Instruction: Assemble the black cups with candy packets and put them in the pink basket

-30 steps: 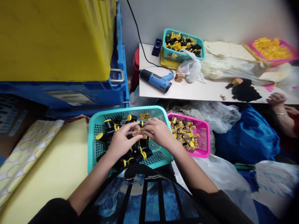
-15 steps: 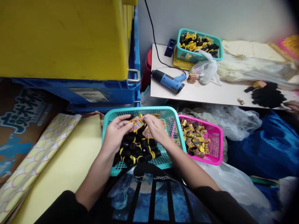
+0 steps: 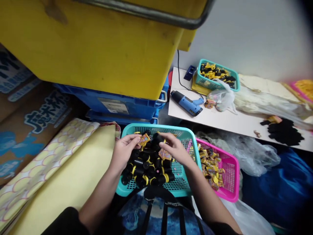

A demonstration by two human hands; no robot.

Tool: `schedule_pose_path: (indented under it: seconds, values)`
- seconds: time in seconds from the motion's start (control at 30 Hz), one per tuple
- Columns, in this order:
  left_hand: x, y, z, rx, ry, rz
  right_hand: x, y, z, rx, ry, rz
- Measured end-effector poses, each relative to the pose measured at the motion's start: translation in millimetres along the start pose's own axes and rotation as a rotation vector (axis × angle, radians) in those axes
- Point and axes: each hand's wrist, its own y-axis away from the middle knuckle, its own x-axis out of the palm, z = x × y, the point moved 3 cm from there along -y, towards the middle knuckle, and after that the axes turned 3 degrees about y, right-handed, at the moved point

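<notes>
Over a turquoise basket, my left hand pinches a small orange printed label between thumb and fingers. To its right, my right hand has thumb and index finger around a small black cylinder; part of that grip is hard to make out. More orange printed labels lie just under the right hand. Several black cylinders with yellow bands fill the left and middle of the basket.
A pink basket of wrapped yellow pieces stands to the right. On the white table lie a blue heat gun, another turquoise basket and a pile of black pieces. Stacked yellow and blue crates rise ahead.
The camera view has shifted, so the scene sits lower and further right. My right hand has moved away from the left and its fingers are now around a black cylinder. My left keeps the label.
</notes>
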Motion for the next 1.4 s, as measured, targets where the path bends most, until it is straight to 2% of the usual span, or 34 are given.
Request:
schedule_pose_path:
  seconds: [0.07,0.13,0.3,0.47,0.63,0.8,0.93,1.07,1.27,1.4]
  values:
    - [0.5,-0.2,2.7,-0.019,0.028,0.039,-16.2,3.4,3.7,0.025,-0.238,-0.071]
    - [3.8,1.0,3.7,-0.029,0.057,0.080,-23.9,5.3,12.0,0.031,-0.349,-0.052]
    - [10.2,5.3,2.9,-0.031,0.106,0.123,-19.6,4.1,28.1,-0.029,-0.300,0.024]
    - [9.3,9.0,-2.7,-0.011,0.068,0.151,-14.5,5.2,18.3,0.011,-0.303,0.073]
    - [13.8,12.8,-15.5,0.038,-0.056,0.245,-20.5,12.0,18.5,-0.048,-0.262,0.087]
    - [17.7,13.6,-18.1,0.032,-0.071,0.213,-23.9,18.8,14.3,0.021,-0.359,0.066]
    - [22.5,15.4,-15.5,0.037,-0.073,0.275,-24.8,19.5,10.1,0.056,-0.383,0.121]
    - [29.0,19.5,-17.5,0.042,-0.132,0.366,-26.4,20.8,8.5,0.049,-0.322,0.026]
    - [41.8,28.9,-23.6,0.045,-0.079,0.382,-14.4,30.0,9.9,-0.033,-0.309,-0.201]
    - [48.3,33.9,-18.7,0.038,-0.065,0.349,-5.4,33.2,9.5,-0.105,-0.379,-0.196]
